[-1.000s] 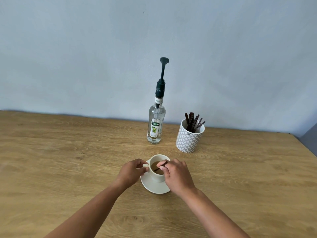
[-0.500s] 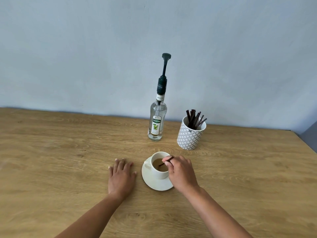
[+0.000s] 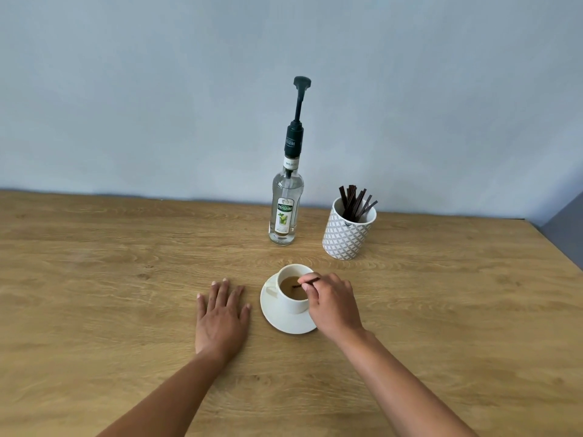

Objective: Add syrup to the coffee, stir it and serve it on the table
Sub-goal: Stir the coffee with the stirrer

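Note:
A white cup of light brown coffee stands on a white saucer on the wooden table. My right hand rests at the cup's right rim and pinches a dark brown stir stick whose tip dips into the coffee. My left hand lies flat on the table just left of the saucer, fingers apart, holding nothing. The clear syrup bottle with a tall dark pump stands behind the cup.
A white patterned pot holding several dark stir sticks stands right of the bottle. A pale blue wall runs along the table's far edge. The table's right edge shows at the far right.
My left hand let go of the cup's handle and came down flat on the table to its left. My right hand stays at the cup with the stick in the coffee.

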Tool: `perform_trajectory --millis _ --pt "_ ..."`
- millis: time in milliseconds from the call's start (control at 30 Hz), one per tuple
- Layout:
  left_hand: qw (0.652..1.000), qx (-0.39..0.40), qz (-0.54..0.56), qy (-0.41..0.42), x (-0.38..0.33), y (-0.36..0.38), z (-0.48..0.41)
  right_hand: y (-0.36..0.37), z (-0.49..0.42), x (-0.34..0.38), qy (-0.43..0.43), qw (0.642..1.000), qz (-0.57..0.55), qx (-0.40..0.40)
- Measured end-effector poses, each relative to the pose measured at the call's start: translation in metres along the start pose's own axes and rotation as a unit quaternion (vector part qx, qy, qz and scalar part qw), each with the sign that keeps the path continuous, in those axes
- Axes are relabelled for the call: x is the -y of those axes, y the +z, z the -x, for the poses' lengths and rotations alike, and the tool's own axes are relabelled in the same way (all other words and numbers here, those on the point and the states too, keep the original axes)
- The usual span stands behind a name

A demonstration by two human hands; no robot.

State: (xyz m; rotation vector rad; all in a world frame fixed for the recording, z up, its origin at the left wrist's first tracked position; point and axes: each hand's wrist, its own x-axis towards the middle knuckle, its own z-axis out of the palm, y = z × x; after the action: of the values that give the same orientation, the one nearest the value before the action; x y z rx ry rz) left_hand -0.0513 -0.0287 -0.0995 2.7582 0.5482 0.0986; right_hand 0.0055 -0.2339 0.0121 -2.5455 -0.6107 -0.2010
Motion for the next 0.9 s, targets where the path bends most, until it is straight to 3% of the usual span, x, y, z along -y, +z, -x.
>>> perform_trajectory --millis 267,467,733,900 --pt "1.000 0.003 -0.004 0.006 0.001 0.000 0.001 -0.002 0.014 -0.005 0.014 0.998 0.022 -0.050" --pt "1.000 0.008 0.003 0.010 0.003 0.000 0.001 0.008 0.007 0.006 0.039 0.998 -0.023 -0.036" --pt "1.000 0.014 0.004 0.018 0.004 0.002 -0.001 0.001 0.008 0.004 0.081 0.994 0.044 -0.064" --pt "0.999 0.017 0.006 0.029 0.007 0.002 0.000 0.010 0.010 0.012 0.084 0.995 -0.010 -0.044"
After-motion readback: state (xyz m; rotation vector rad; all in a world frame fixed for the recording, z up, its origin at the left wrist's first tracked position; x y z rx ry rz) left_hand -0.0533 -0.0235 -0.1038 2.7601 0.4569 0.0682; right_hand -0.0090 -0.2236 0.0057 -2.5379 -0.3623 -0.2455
